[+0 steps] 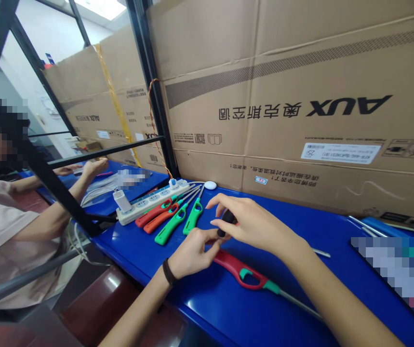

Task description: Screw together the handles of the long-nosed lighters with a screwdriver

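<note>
My left hand [194, 255], with a dark band on its wrist, is closed on the butt end of a red gas lighter [233, 265]. The lighter has a green trigger, and its metal tube points to the lower right, partly behind my right forearm. My right hand [248, 219] is above that end, its thumb and fingers curled around a small black, rounded piece [227, 218]. My fingers hide most of this piece, and its kind cannot be made out. Beyond my hands lie a green lighter [193, 216], another green lighter [170, 225], an orange lighter [161, 218] and a red lighter [152, 213].
A white power strip [145, 205] with a plugged-in charger [122, 201] lies behind the lighters on the blue table [138, 258]. A round white object [210, 185] is near the cardboard wall [282, 96]. At left, past the black frame [152, 96], another person [11, 217] works.
</note>
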`<state>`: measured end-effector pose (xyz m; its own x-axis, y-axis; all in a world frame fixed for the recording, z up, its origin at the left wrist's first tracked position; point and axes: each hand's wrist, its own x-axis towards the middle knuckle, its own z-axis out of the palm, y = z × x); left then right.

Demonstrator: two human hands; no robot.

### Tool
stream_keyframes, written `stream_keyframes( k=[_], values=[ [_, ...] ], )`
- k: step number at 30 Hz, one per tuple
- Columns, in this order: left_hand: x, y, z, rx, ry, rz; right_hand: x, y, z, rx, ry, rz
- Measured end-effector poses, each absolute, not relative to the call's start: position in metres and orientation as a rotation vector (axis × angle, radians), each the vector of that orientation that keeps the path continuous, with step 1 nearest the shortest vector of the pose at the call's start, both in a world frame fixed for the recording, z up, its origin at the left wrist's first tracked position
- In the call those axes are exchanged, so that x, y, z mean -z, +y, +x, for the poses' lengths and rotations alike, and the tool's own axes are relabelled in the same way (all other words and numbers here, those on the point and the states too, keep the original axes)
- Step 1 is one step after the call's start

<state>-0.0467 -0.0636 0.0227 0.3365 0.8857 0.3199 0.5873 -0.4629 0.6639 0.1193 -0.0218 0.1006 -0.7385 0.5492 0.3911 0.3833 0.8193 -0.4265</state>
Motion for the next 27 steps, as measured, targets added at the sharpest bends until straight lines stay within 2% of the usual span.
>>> stream_keyframes(
  k=[8, 14, 19, 23, 27],
  values=[
    [-0.013, -0.071, -0.059, -1.23, 1.504, 2.104, -0.096, -0.02, 0.113, -0.329, -2.55, -0.808],
    [-0.017, -0.083, -0.074, -0.835, 1.504, 2.293, -0.101, -0.025, 0.112, -0.215, -2.604, -0.822],
    [-0.013, -0.086, -0.068, -0.774, 1.398, 2.249, -0.105, -0.03, 0.115, -0.186, -2.626, -0.806],
    [-0.005, -0.09, -0.055, -0.876, 1.328, 2.186, -0.108, -0.038, 0.112, -0.152, -2.652, -0.726],
    [-0.001, -0.093, -0.046, -1.27, 1.418, 2.046, -0.106, -0.046, 0.102, -0.161, -2.638, -0.648]
  ],
)
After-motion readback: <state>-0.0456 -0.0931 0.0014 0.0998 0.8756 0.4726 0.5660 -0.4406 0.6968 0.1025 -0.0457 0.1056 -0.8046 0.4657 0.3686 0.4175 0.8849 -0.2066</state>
